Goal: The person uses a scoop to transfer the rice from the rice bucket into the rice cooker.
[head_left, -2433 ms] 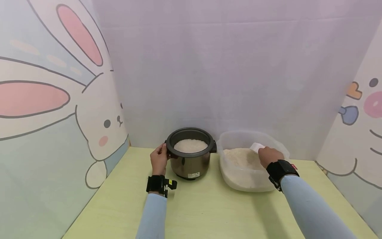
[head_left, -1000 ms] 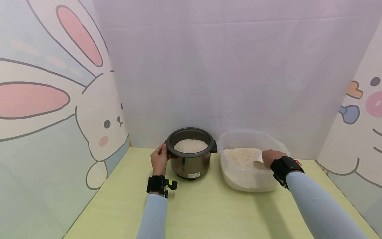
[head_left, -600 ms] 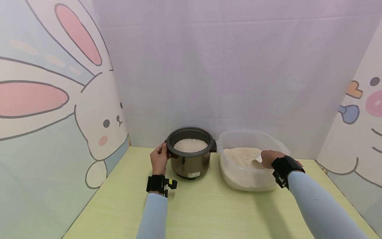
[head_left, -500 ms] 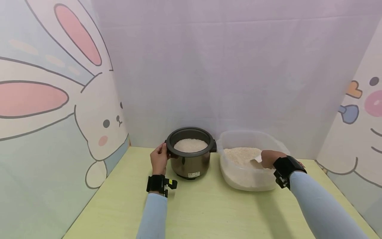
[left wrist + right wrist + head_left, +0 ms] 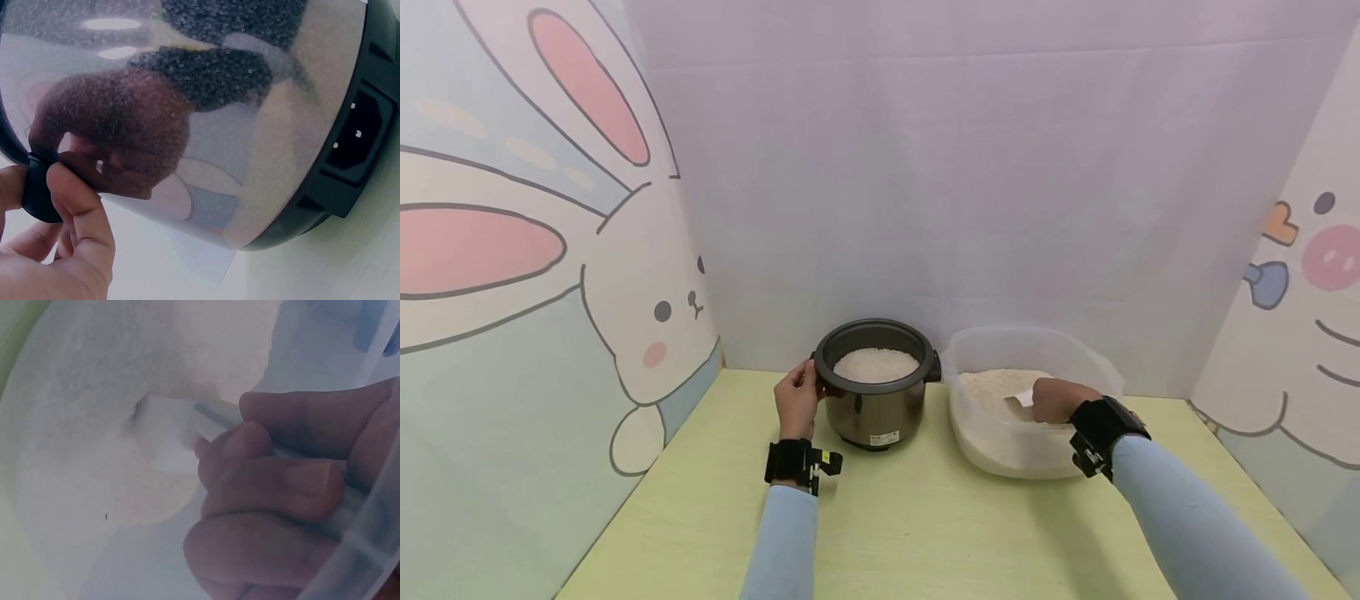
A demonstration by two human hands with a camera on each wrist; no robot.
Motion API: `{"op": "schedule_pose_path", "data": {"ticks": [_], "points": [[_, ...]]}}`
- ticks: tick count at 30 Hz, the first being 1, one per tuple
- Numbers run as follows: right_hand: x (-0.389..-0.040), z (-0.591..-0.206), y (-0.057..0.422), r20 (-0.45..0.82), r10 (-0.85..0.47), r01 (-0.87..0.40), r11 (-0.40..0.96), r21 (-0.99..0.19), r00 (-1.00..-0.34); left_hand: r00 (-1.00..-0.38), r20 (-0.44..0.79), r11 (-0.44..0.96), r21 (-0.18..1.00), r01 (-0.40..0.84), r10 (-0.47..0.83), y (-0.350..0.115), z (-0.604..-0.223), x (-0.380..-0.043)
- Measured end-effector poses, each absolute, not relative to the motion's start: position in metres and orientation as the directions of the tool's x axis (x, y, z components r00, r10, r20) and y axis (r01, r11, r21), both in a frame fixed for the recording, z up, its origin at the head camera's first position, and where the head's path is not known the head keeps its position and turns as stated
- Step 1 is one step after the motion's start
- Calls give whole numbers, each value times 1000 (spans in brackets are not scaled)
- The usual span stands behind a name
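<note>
My left hand (image 5: 796,402) pinches the black side handle (image 5: 42,197) of a dark rice cooker (image 5: 876,412). The lidless cooker stands upright, with white rice (image 5: 876,365) inside. To its right is a translucent plastic tub (image 5: 1030,458) that holds loose rice (image 5: 992,385). Inside that tub my right hand (image 5: 1062,400) grips a white scoop (image 5: 1021,402) by its handle, fingers curled round it. In the right wrist view, seen hazily through the tub wall, the scoop's head (image 5: 165,434) lies against the rice. How much it carries, I cannot tell.
The yellow-green tabletop (image 5: 910,533) stretches in front of both containers. A pale cloth wall (image 5: 925,183) rises close behind them. Cartoon-printed panels (image 5: 647,333) flank the table at left and right. A power socket (image 5: 362,134) shows on the cooker's lower side.
My right hand has lowered the scoop from above the tub into the rice, then shifted left through it. The left hand stays on the cooker handle.
</note>
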State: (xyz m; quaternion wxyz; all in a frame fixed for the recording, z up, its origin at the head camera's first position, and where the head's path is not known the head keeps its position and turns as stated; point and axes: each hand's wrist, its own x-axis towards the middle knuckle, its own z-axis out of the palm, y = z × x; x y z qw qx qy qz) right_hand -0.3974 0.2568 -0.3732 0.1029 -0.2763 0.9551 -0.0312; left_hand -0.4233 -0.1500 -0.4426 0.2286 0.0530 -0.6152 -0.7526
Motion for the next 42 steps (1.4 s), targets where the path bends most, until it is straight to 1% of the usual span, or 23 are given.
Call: {"op": "schedule_pose_path", "data": {"ticks": [1, 6, 15, 19, 22, 26, 35, 42], "points": [[-397, -374, 254, -172, -479, -443, 872, -211, -861, -890, 200, -141, 950, 279, -410, -150, -443, -423], [-396, -374, 245, -166, -398, -351, 901, -254, -902, -890, 200, -152, 947, 282, -409, -149, -444, -423], [-394, -376, 234, -125, -418, -380, 892, -245, -900, -884, 203, -113, 955, 273, -421, -151, -444, -423], [-395, -380, 229, -122, -418, -363, 875, -320, -900, -885, 190, -121, 957, 264, -425, -151, -445, -423], [-396, -382, 225, -107, -452, -381, 838, -390, -885, -890, 188, -131, 956, 263, -417, -150, -445, -423], [-397, -383, 222, -73, -465, -399, 821, -407, -882, -889, 190, -122, 957, 262, -418, -150, -443, -423], [-397, -389, 223, -67, -375, -296, 818, -493, -924, -890, 178, -97, 966, 239, -420, -151, -441, -421], [-397, -390, 224, -65, -382, -280, 772, -570, -922, -887, 180, -118, 960, 252, -425, -150, -441, -422]]}}
